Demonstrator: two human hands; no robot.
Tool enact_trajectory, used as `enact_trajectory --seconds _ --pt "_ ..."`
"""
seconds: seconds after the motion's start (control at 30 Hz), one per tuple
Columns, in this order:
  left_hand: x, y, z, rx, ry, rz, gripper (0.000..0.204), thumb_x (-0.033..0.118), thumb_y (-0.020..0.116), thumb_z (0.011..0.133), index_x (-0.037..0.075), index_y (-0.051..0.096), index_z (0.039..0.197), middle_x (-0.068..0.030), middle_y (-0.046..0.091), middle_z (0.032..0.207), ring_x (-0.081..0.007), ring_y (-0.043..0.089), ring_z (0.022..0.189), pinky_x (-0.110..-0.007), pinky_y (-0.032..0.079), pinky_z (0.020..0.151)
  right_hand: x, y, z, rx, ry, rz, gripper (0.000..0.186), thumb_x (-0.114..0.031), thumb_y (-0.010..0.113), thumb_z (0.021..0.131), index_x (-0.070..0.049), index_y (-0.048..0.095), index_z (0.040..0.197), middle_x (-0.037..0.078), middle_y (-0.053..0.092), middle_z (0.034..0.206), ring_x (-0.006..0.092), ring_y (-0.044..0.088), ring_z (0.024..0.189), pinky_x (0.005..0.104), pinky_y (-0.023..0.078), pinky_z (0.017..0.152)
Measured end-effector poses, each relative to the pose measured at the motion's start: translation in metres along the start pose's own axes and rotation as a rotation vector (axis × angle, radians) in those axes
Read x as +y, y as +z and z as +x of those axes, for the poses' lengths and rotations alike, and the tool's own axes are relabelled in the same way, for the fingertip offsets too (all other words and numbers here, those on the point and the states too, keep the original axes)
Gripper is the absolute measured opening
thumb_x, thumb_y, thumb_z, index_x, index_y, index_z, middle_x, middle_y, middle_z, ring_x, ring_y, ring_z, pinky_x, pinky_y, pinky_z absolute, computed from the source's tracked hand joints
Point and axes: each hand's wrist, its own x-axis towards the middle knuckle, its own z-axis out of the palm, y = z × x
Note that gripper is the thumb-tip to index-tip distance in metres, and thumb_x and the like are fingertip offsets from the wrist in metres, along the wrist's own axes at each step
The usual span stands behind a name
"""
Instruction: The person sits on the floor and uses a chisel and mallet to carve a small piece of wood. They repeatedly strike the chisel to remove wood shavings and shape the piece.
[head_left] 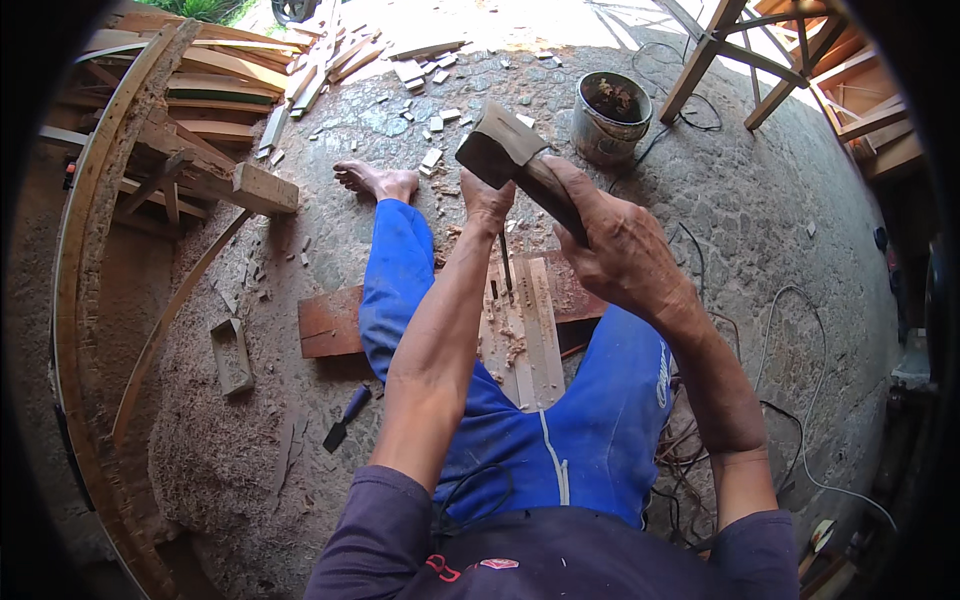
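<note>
Chisel (pixel 507 265) clenched in left grip (pixel 487 203), mallet (pixel 498 146) in right grip (pixel 622 245); white lettering (pixel 663 376) marks blue trousers (pixel 610 425).

Things lay scattered across the floor (pixel 830 255).
A bucket (pixel 603 146) stood near wood offcuts (pixel 432 158); a small box (pixel 238 387) lay near a blue-handled tool (pixel 348 417).

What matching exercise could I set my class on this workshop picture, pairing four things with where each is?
Things:
1. Mallet
2. Chisel
3. Bucket
4. Blue-handled tool

Places:
A. Standing open-topped on the floor
B. Gripped in the right hand
C. Lying on the floor, to the person's left
D. Held in the left hand, pointing down at the pale wood

Pairs: 1-B, 2-D, 3-A, 4-C
</note>
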Motion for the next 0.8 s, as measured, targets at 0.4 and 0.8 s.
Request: enact_trajectory --seconds 0.4,0.8 --pt "0.037 0.063 -0.009 -0.014 -0.368 -0.228 0.006 0.006 0.076 0.077 0.003 0.070 0.077 0.0022 0.067 0.071 -0.0087 0.058 0.063 -0.030 0.046 0.056 0.076 -0.010 0.071 -0.233 0.081 -0.243 0.038 -0.003 0.056 0.085 -0.007 0.051 0.123 0.024 0.070 0.095 0.0409 0.071 0.095 0.0533 0.057 0.080" --pt "0.022 0.082 -0.009 0.098 -0.351 -0.078 0.009 0.006 0.072 0.075 0.001 0.073 0.084 -0.0023 0.071 0.071 -0.0113 0.065 0.067 -0.032 0.052 0.063 0.118 0.011 0.113 -0.359 0.020 -0.425 0.043 0.003 0.055 0.083 -0.007 0.054 0.125 0.019 0.068 0.080 0.0344 0.072 0.077 0.0482 0.056 0.068"
